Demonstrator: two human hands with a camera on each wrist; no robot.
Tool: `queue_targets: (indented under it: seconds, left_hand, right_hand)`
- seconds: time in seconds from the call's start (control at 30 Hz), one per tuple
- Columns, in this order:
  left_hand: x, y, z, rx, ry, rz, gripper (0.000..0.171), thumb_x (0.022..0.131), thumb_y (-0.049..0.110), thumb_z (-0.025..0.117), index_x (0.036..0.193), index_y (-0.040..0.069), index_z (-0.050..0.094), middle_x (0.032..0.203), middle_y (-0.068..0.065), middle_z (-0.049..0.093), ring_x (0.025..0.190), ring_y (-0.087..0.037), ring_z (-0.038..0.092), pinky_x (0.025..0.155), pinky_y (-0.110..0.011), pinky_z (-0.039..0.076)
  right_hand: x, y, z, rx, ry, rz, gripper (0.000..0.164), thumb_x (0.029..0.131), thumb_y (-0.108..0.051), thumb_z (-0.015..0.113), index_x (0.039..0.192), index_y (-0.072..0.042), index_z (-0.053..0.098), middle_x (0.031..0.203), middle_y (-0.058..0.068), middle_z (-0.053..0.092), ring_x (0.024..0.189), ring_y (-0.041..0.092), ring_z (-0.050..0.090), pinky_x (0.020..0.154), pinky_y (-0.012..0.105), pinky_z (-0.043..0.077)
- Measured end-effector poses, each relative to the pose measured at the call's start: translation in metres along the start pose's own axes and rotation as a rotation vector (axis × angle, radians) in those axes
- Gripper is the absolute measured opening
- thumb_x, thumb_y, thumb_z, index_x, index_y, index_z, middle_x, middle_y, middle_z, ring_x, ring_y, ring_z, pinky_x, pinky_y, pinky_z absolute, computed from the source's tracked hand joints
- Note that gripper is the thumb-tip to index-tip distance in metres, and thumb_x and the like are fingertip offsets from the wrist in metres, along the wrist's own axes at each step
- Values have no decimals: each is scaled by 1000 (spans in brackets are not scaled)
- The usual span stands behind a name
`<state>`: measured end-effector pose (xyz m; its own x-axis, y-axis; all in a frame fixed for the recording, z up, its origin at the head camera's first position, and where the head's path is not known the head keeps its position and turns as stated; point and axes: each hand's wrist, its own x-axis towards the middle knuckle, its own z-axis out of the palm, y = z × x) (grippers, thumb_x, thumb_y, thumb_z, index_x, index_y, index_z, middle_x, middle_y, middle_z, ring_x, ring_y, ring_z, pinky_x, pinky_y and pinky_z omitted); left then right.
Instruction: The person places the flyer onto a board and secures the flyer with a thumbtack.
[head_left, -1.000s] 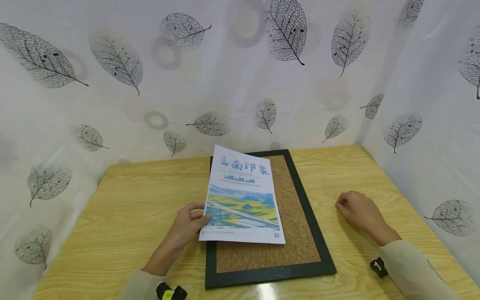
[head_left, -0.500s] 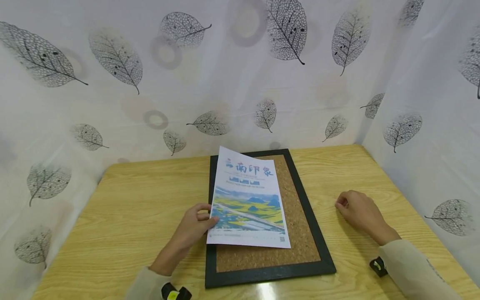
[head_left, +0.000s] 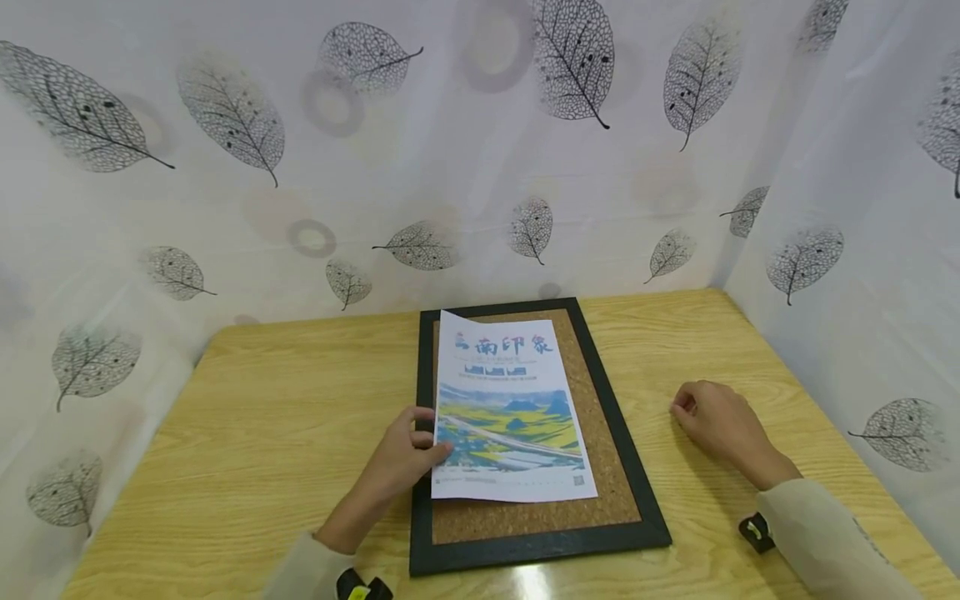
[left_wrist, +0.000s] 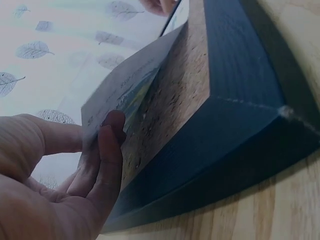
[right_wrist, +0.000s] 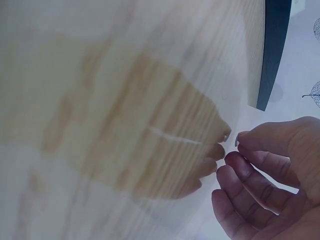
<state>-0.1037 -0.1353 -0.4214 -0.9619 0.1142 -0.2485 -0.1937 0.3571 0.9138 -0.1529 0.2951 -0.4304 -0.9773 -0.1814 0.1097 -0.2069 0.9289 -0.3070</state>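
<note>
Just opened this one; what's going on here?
A person's left hand pinches the left edge of a white paper sheet printed with a blue-and-yellow landscape. The sheet is over a rectangular black-framed cork board, covering much of the cork, with its pinched edge raised off it. The board lies on a light wood-grain table. The right hand is beside the board, holding nothing.

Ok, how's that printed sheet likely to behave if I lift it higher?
Likely floppy: the printed sheet curves along its top edge while the left hand pinches its left side. Probably light, since it looks thin in the left wrist view. Its right side may droop, as only one hand grips it.
</note>
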Motion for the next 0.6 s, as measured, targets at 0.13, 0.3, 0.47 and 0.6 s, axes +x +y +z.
queue_targets:
  seconds: [0.13, 0.3, 0.47, 0.6]
  left_hand:
    - [0, 0, 2, -8, -28, 10, 52, 89, 13, 66, 132, 3, 39, 90, -9, 69, 74, -18, 64, 63, -31, 48]
    - [0, -2, 4, -20, -57, 22, 54, 89, 14, 66, 133, 2, 37, 92, -10, 70, 75, -18, 65, 63, -30, 48]
    - [1, -5, 5, 4, -68, 27, 55, 90, 15, 65, 135, 3, 35, 91, -8, 70, 75, -18, 64, 64, -30, 47]
    - [1, -5, 4, 26, -69, 27, 57, 89, 16, 66, 135, 3, 35, 90, -7, 69, 74, -18, 63, 63, -31, 46]
  right_hand:
    - [0, 0, 0, 5, -5, 3, 9, 86, -12, 66, 81, -5, 67, 74, 3, 63, 61, 15, 56, 53, 35, 46]
    - [0, 0, 0, 8, -6, 0, 8, 86, -12, 66, 81, -5, 67, 74, 2, 63, 61, 14, 56, 52, 34, 46]
    - [0, 0, 0, 4, -3, -3, 8, 86, -12, 67, 81, -6, 67, 74, 2, 63, 61, 14, 56, 52, 35, 46]
    - [0, 1, 0, 1, -1, -3, 9, 86, -12, 67, 81, -6, 67, 74, 3, 63, 61, 15, 56, 52, 35, 46]
